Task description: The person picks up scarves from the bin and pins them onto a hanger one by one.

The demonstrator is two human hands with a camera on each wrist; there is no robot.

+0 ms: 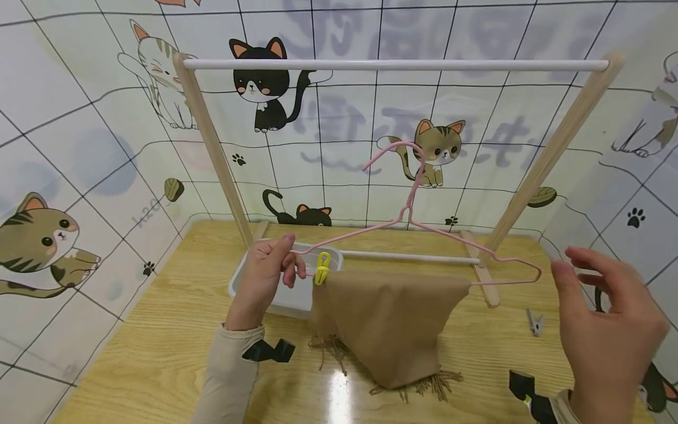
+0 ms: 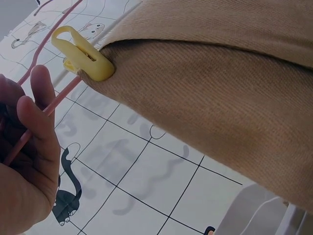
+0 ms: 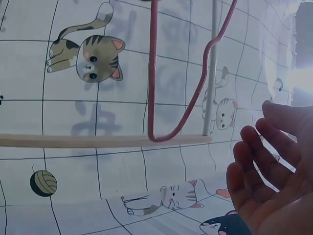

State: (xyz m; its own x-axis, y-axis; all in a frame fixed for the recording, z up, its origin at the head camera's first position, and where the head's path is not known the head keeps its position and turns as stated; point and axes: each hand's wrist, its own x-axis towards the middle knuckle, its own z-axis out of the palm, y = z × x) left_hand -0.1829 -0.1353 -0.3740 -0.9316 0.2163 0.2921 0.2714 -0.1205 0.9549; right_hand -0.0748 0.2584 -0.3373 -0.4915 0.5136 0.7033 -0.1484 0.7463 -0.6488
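A pink wire hanger (image 1: 360,232) is held up over the table, its hook at the top. My left hand (image 1: 266,277) grips the hanger's left end between thumb and curled fingers. Over the hanger's lower bar drapes a brown fringed cloth (image 1: 389,318). A yellow clothespin (image 1: 322,268) clamps the cloth's left top corner to the bar; the left wrist view shows this clothespin (image 2: 84,55) close to my fingertips. To the right of the hanger's bare right end, my right hand (image 1: 609,312) is held apart from it, fingers relaxed and holding nothing.
A wooden rack with a white top rod (image 1: 392,65) stands behind the hanger. Partly behind my left hand and the cloth sits a white plastic bin (image 1: 288,300). A grey clothespin (image 1: 535,323) lies at the table's right. Cat-patterned sheeting (image 1: 349,118) surrounds the wooden table (image 1: 175,353).
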